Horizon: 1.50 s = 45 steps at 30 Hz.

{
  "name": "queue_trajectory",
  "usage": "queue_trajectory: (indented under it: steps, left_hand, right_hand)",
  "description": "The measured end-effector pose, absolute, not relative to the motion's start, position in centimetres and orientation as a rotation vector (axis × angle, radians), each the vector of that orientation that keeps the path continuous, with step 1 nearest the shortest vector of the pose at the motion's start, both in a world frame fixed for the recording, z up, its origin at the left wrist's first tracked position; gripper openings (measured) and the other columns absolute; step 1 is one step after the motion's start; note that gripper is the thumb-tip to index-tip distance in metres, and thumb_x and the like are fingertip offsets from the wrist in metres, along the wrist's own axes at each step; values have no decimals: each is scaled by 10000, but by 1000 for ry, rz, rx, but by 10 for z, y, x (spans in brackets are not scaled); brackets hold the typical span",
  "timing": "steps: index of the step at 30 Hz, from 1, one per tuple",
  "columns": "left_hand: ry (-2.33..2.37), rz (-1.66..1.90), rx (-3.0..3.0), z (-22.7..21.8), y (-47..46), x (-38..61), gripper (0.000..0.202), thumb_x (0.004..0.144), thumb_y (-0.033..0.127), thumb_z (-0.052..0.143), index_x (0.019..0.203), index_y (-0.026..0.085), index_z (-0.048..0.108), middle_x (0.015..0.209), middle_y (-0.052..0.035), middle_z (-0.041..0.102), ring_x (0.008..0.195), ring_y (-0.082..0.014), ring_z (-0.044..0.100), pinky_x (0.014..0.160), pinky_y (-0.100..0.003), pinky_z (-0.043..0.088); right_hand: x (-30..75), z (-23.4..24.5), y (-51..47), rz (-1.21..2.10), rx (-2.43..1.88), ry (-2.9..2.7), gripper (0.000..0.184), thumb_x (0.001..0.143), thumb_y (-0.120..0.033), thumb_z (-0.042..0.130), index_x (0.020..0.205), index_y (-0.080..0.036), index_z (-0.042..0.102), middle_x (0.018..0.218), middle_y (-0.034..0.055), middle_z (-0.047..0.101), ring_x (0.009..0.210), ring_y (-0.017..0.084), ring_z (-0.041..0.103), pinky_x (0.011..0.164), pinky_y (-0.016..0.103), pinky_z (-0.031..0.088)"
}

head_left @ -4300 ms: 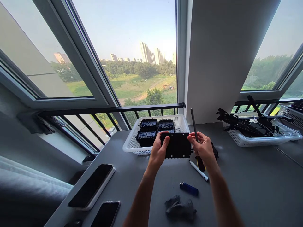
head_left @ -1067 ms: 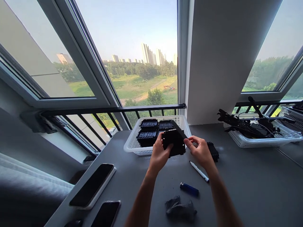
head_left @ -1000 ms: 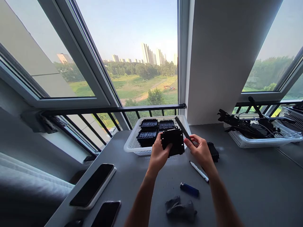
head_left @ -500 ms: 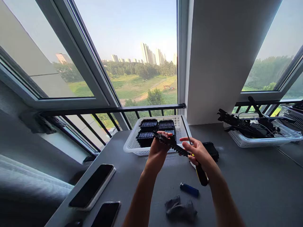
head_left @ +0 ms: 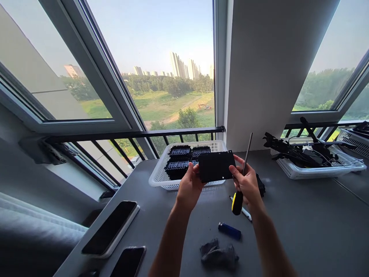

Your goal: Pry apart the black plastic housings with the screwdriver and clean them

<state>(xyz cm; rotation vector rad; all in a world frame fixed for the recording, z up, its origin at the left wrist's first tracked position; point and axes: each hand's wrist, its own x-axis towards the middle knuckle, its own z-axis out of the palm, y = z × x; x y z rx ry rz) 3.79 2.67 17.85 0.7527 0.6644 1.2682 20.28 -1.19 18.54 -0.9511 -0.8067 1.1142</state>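
At the left, two phones (head_left: 111, 229) lie flat on the grey surface (head_left: 302, 227), just as they did half a second ago. Next, the white basket (head_left: 157, 181) by the railing holds stacks of ribbed black parts (head_left: 177, 166). In front of it, the left hand (head_left: 188, 188) has turned: its thumb now points up at the panel's left edge, where before its curled fingers lay over it. Thumb and fingers pinch that edge.

The black panel (head_left: 216, 166) is held raised between the two hands, in front of the basket's right part. Half a second ago it was seen edge-on and slanting; now its broad face shows: flat, dark, roughly rectangular, with small tabs along the top and a tiny bright hole near the lower edge.

The right hand (head_left: 249, 186) pinches the panel's right end, thumb in front and fingers behind, while also gripping a thin-shafted tool (head_left: 237, 203). The tool's shaft now leans right rather than left, and its black-and-yellow handle hangs below the hand, over a white pen (head_left: 247, 214).
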Motion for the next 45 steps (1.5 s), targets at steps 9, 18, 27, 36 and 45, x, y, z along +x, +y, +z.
queue_trajectory:
  steps: [9,18,27,36,45]
  left_hand:
    - [832,1369,1037,173,25,43,489,719,400,748,1130,180,601,1016,-70,712,998,-228,653,894,-332,511]
    - [795,1475,1020,176,28,35,518,770,361,693,1239,218,526,1106,-71,680,1090,-252,615,931,-363,494]
    - [723,1394,1064,173,24,34,513,709,187,658,1188,223,477,1225,-59,619,1191,-250,537,1006,-368,413]
    - [769,1368,1116,171,24,33,352,780,329,657,1075,228,493,1142,-32,635,1134,-205,558,983,-314,407]
    - [905,1435,1184,175,25,38,412,744,397,714,1011,199,472,962,-33,654,977,-211,616,898,-337,458]
  right_hand:
    - [211,172,-5,899,-1120,-1101,648,713,-514,732,1258,-192,594,716,-7,632,487,86,443,443,222,324]
    - [238,174,-13,653,-1344,-1363,544,849,-675,462,684,-174,591,545,1,533,468,114,418,461,242,304]
    - [226,179,-16,378,-1491,-1732,568,910,-599,427,541,-171,480,481,-40,413,478,88,337,503,258,205]
    - [215,176,-16,314,-1520,-1817,561,931,-592,386,604,-194,608,506,1,532,472,115,414,525,267,241]
    - [222,176,-13,241,-1581,-1836,593,915,-640,366,635,-207,659,510,28,566,488,142,469,537,266,257]
